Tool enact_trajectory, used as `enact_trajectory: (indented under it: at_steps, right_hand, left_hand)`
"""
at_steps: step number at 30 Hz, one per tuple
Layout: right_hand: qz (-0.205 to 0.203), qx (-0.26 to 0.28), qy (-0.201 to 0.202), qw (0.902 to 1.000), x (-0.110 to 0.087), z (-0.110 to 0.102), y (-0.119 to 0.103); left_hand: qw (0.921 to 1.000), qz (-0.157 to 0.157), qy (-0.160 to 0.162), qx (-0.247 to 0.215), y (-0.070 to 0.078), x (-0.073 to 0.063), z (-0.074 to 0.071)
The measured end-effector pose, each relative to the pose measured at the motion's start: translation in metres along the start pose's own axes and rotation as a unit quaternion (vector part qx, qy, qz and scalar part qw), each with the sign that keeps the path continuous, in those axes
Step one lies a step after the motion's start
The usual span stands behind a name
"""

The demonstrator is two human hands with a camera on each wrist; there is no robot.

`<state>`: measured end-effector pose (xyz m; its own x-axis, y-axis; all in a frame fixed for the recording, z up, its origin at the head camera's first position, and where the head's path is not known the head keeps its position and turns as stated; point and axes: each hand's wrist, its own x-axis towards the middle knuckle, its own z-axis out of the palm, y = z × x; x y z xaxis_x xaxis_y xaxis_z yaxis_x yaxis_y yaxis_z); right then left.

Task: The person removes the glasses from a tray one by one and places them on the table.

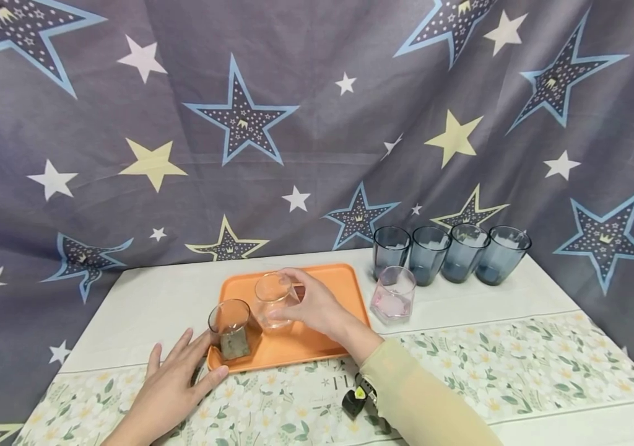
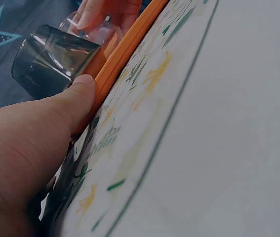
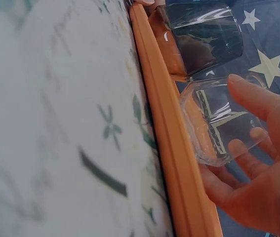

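My right hand (image 1: 319,305) holds a clear glass (image 1: 267,305) from its right side, thumb in front and fingers behind. The clear glass is upright on the orange tray (image 1: 350,294); the right wrist view shows its base low over the tray, with contact hard to tell. Left of it, a smoky grey-brown glass (image 1: 232,328) stands near the tray's front left corner. My left hand (image 1: 174,381) lies at that corner with fingers spread and fairly straight. Its thumb (image 2: 83,91) touches the tray's rim in the left wrist view.
Right of the tray stands a faintly pink clear glass (image 1: 394,296). Behind it, several blue tumblers (image 1: 430,257) form a row. A small black device on a strap (image 1: 355,402) is by my right sleeve. A star-patterned curtain (image 1: 306,155) hangs behind the table.
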<state>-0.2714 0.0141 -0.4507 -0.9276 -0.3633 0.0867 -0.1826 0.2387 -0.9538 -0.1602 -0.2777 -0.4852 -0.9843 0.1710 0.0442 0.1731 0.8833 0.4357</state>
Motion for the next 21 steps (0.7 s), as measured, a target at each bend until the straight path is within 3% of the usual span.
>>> enact_trajectory:
  at_steps: [12, 21]
  right_hand:
    - [0.007, -0.003, 0.02, 0.9998, -0.004, -0.004, -0.011]
    - [-0.001, -0.021, 0.035, 0.9992, -0.015, -0.02, -0.033]
  left_hand:
    - [0.9996, -0.02, -0.022, -0.003, -0.001, 0.001, 0.0]
    - [0.9996, -0.018, -0.021, 0.003, -0.002, 0.002, 0.0]
